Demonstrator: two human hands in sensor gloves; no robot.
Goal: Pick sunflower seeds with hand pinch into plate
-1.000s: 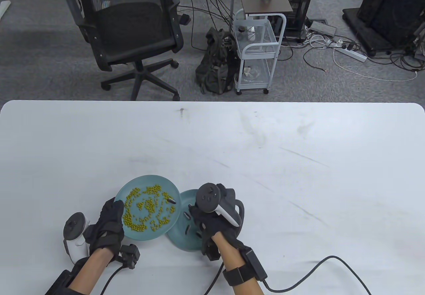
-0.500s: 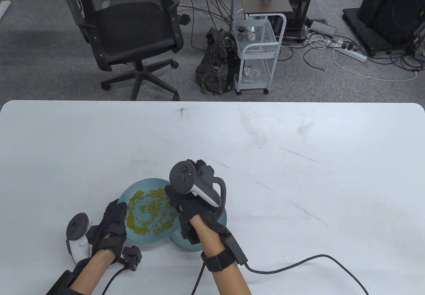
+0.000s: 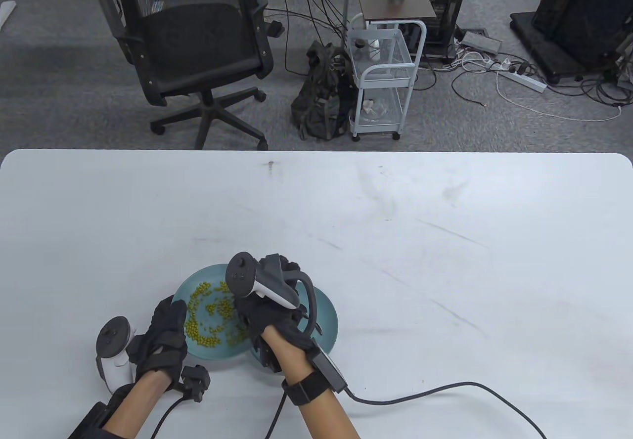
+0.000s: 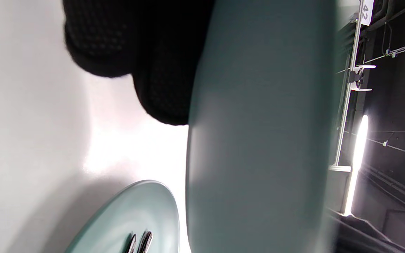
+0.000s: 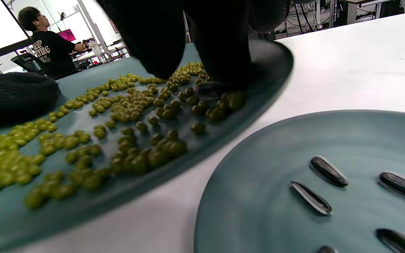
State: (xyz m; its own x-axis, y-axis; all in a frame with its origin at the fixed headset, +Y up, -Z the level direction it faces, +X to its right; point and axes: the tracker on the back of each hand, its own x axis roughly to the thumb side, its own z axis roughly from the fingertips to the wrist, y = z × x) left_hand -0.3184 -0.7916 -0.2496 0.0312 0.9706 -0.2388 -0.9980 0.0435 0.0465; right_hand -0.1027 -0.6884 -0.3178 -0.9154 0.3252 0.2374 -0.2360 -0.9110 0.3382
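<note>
My left hand (image 3: 163, 335) grips the left rim of a teal plate (image 3: 198, 281) full of green beans (image 3: 207, 320) and holds it tilted, lapping over a second teal plate (image 3: 326, 315). The left wrist view shows its fingers (image 4: 160, 88) under the raised plate (image 4: 258, 140). My right hand (image 3: 257, 313) reaches over the beans. In the right wrist view its two fingertips (image 5: 188, 70) stand apart, one resting on a dark seed (image 5: 206, 89) among the beans (image 5: 128, 105). Several black sunflower seeds (image 5: 328, 171) lie in the second plate (image 5: 258, 140).
The white table (image 3: 395, 221) stretches far and right of the plates. My glove cable (image 3: 445, 389) trails along the near edge on the right. An office chair (image 3: 193, 38) and a wire cart (image 3: 381, 78) stand on the floor beyond the table.
My right hand has moved left from over the seed plate onto the bean plate and lowered its fingers among the beans. My left hand has kept its grip on the plate.
</note>
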